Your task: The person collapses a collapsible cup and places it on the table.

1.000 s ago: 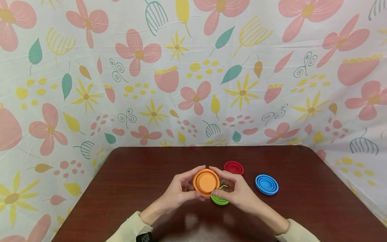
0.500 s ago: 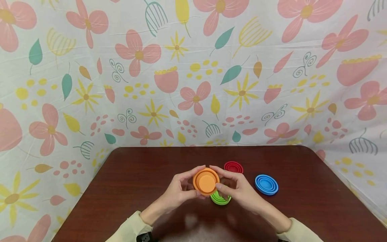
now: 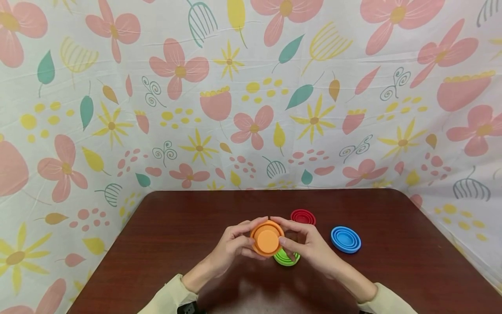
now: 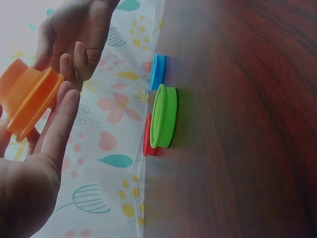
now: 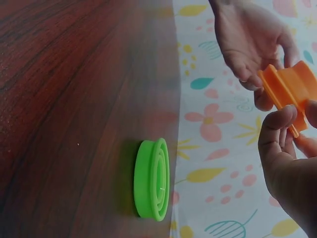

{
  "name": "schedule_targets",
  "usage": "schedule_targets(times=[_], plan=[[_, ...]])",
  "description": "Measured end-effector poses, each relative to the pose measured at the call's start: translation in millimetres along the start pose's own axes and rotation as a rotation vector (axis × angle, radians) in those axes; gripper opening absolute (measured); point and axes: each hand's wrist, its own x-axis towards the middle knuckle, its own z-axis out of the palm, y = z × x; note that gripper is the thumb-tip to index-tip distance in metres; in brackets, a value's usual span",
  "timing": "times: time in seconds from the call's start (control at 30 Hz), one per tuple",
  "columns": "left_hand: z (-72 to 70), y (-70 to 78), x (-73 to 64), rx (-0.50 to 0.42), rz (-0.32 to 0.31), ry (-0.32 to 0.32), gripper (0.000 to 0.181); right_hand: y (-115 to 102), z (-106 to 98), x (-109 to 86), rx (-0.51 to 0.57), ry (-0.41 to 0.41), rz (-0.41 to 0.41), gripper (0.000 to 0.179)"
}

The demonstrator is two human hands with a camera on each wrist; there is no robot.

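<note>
An orange collapsible cup point(image 3: 268, 240) is held up above the table between both hands, its round base toward the head camera. My left hand point(image 3: 230, 247) grips its left side, thumb on the stepped wall and fingers at the rim. On the other side, my right hand point(image 3: 313, 249) pinches the cup with thumb and fingers. Both wrist views show the cup's wall partly drawn out in steps. Below and behind the right hand lies a green collapsible cup point(image 4: 170, 119), folded flat on the table and partly hidden in the head view.
Flattened red point(image 3: 303, 216) and blue collapsible cups point(image 3: 346, 239) lie farther back and to the right on the dark brown table point(image 3: 188, 218). A flower-printed cloth point(image 3: 251, 109) hangs behind the table and along its sides.
The right thumb has shifted from the cup's lower rim up to its right side. My left thumb has risen onto the cup's wall, and the cup has tilted slightly.
</note>
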Motion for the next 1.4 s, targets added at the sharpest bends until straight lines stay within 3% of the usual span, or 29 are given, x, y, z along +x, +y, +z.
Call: schedule_targets(times=[0.17, 0.6, 1.0, 1.4], plan=[[1.5, -0.3, 0.2, 0.03, -0.013, 0.037, 0.043, -1.9, -1.0, -0.9, -0.003, -0.012, 0.02, 0.052], [5.6, 1.9, 1.1, 0.088, -0.015, 0.092, 0.041, -2.9, 1.1, 0.5, -0.03, 0.035, 0.025, 0.046], [4.8, 1.6, 3.4, 0.085, -0.013, 0.109, 0.039, -2.4, 4.1, 4.2, -0.056, 0.083, -0.03, 0.041], [4.5, 1.9, 3.4, 0.14, 0.022, 0.135, 0.038, -0.5, 5.1, 5.2, -0.061, 0.085, -0.061, 0.04]])
